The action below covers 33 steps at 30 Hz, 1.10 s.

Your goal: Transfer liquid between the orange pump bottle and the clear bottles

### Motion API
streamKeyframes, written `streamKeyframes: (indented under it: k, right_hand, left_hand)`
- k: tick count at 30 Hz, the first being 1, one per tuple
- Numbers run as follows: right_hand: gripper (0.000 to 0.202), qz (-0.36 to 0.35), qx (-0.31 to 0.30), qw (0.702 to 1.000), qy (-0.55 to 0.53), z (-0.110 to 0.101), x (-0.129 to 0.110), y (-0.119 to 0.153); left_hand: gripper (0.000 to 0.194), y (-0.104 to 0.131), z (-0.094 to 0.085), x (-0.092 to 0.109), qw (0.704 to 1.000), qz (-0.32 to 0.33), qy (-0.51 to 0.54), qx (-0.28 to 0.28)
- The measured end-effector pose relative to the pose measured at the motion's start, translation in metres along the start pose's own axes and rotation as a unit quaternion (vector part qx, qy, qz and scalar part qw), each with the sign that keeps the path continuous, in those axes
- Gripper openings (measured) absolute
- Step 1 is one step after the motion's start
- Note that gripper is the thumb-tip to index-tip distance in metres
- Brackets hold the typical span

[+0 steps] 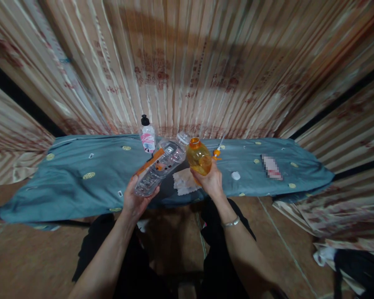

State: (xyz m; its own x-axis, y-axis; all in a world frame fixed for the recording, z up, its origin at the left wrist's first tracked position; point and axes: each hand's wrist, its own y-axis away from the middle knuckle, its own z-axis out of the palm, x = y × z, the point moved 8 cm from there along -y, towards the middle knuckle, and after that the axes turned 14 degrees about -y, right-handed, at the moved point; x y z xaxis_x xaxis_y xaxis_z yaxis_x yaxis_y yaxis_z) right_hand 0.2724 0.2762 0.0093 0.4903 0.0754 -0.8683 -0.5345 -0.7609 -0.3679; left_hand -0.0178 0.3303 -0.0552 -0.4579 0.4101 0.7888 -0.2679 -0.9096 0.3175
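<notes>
The clear bottle (pixel 170 158) slants above the blue cloth (pixel 71 178), base lower left, mouth upper right. Beside its mouth, the orange bottle (pixel 200 157) is nearly upright, mouth up. 2 hands grip: the left hand (pixel 135 201) the clear base, the right hand (pixel 211 179) the orange bottle's lower part.

Patterned curtains (pixel 174 50) hang behind a teal cloth (pixel 68 193), a dark pole (pixel 21 99) sloping at left.
</notes>
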Motion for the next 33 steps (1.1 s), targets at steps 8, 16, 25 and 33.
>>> streamKeyframes:
  k: [8,16,25,33]
  right_hand:
    - [0.073,-0.012,-0.011,1.000,0.001,0.003,0.000,0.000]
    - [0.073,-0.023,-0.012,1.000,0.005,0.005,0.004,-0.001]
    - [0.076,-0.042,-0.013,0.999,0.000,0.010,0.001,0.001]
    - [0.081,-0.028,-0.032,0.999,-0.019,0.022,0.007,0.006]
  left_hand:
    - [0.045,0.000,-0.006,0.003,1.000,0.007,-0.009,0.002]
    - [0.045,0.002,-0.013,0.004,1.000,0.011,-0.020,0.012]
    - [0.039,0.009,-0.011,0.017,0.998,0.041,-0.032,0.027]
    - [0.034,0.021,-0.017,0.039,0.994,0.085,-0.046,0.056]
